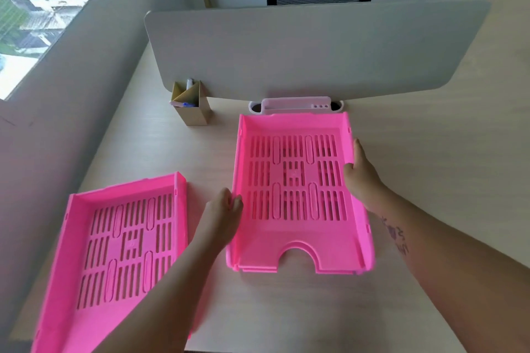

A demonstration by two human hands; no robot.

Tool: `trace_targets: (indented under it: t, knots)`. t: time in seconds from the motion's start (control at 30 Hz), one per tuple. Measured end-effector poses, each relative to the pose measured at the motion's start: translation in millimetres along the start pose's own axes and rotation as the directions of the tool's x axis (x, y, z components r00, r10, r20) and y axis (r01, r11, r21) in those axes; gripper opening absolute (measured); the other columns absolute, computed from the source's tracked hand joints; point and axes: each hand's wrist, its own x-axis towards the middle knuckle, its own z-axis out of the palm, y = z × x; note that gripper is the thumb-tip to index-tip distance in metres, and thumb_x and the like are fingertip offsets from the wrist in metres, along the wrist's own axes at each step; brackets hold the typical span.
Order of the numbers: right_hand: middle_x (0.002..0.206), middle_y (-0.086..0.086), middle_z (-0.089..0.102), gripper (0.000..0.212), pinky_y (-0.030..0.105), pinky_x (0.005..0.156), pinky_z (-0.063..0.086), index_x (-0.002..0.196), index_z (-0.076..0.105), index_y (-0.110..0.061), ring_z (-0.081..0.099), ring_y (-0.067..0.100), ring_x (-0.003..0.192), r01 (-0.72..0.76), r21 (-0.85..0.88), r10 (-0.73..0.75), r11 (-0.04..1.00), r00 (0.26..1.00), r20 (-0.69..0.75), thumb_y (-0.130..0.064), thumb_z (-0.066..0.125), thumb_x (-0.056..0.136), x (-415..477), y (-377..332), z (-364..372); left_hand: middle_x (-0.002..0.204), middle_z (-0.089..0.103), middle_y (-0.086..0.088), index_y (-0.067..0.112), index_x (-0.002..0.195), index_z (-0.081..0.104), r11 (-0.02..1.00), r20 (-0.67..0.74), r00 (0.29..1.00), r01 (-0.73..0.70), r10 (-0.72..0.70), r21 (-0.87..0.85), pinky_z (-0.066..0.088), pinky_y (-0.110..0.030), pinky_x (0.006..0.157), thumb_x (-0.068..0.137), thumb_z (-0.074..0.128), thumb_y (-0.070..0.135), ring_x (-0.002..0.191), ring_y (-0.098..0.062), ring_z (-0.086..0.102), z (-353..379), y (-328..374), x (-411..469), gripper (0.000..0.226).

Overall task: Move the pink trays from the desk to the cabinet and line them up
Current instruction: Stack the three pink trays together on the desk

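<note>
In the head view, both pink trays are on the desk, so nothing has reached the cabinet (which is nowhere in the frame). The centre tray sits mid-frame; layered edges at its near end suggest it may be more than one tray nested. The left hand presses its fingers against this tray's left wall and the right hand clasps its right wall, so both appear to be gripping it for a lift. The second tray lies untouched at lower left.

Beyond the centre tray's far end, a white organiser sits just beside it, with a cardboard pen holder further left, both below the divider panel.
</note>
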Motion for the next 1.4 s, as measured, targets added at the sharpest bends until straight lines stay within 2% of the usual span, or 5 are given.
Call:
trace_targets:
  t: [0.37,0.67,0.97,1.23,1.4]
  knots:
    - [0.157,0.012,0.034,0.063,0.048,0.072,0.059,0.156,0.007,-0.03,0.067,0.039,0.091,-0.053,-0.01,0.053,0.999,0.999,-0.004,-0.014,0.031,0.1,-5,4,0,0.091,0.072,-0.013,0.008,0.105,0.07,0.97,0.121,0.992,0.076,-0.049,-0.232,0.05,-0.029,0.062,0.104,0.037,0.04,0.082,-0.028,0.068,6,-1,1,0.046]
    - [0.078,0.005,0.055,0.044,0.027,0.049,0.039,0.137,0.044,-0.006,0.05,0.017,0.058,-0.084,0.01,0.084,0.996,0.992,-0.091,-0.033,0.028,0.106,-59,34,16,0.081,0.07,-0.004,0.019,0.089,0.07,0.84,0.181,0.983,0.128,-0.035,-0.528,0.051,-0.027,0.058,0.104,0.033,0.043,0.072,-0.018,0.067,11,-9,-15,0.046]
    - [0.084,0.009,0.057,0.048,0.028,0.051,0.042,0.135,0.044,0.0,0.054,0.019,0.06,-0.101,-0.065,0.093,0.993,0.989,-0.119,-0.035,0.031,0.104,-46,51,-4,0.071,0.066,0.001,0.014,0.08,0.065,0.835,0.177,0.982,0.048,0.06,-0.549,0.048,-0.01,0.044,0.107,0.03,0.031,0.05,0.0,0.064,20,15,-16,0.047]
    - [0.145,0.021,0.046,0.061,0.05,0.116,0.031,0.144,0.039,0.0,0.04,0.037,0.137,0.359,-0.521,-0.51,0.775,0.842,-0.179,-0.039,0.045,0.097,-47,-20,20,0.073,0.057,-0.002,0.011,0.082,0.062,0.943,-0.166,0.985,-0.01,-0.048,-0.332,0.04,-0.032,0.063,0.101,0.043,0.043,0.074,-0.024,0.053,-28,-15,-26,0.041]
    - [0.144,0.02,0.049,0.056,0.043,0.116,0.031,0.141,0.044,0.002,0.041,0.033,0.136,0.66,-0.377,-0.697,0.65,0.716,0.051,-0.028,0.048,0.095,-72,-83,96,0.121,0.068,-0.017,0.002,0.124,0.062,0.977,-0.345,0.923,0.119,-0.174,-0.176,0.043,-0.03,0.084,0.1,0.05,0.028,0.11,-0.03,0.064,-72,-78,-55,0.037]
